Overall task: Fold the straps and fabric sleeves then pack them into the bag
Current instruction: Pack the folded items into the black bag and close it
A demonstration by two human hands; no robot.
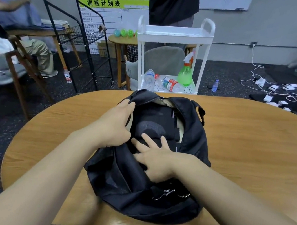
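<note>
A black backpack (189, 136) lies open on the wooden table (253, 145) in front of me. Inside its mouth I see dark folded fabric (153, 128) with a grey curved pattern. My left hand (114, 124) grips the left edge of the bag's opening and holds it apart. My right hand (155, 156) lies flat with fingers spread on the fabric at the near end of the opening. Metal zipper pulls (167, 192) show on the bag's front, near my right wrist.
Beyond the table stands a white cart (175, 32) with bottles and a green spray bottle (185, 73). A person in black stands behind it. A black wire rack (90, 34), chairs and a seated person are at the left. Cables and chargers (282, 92) litter the floor at right.
</note>
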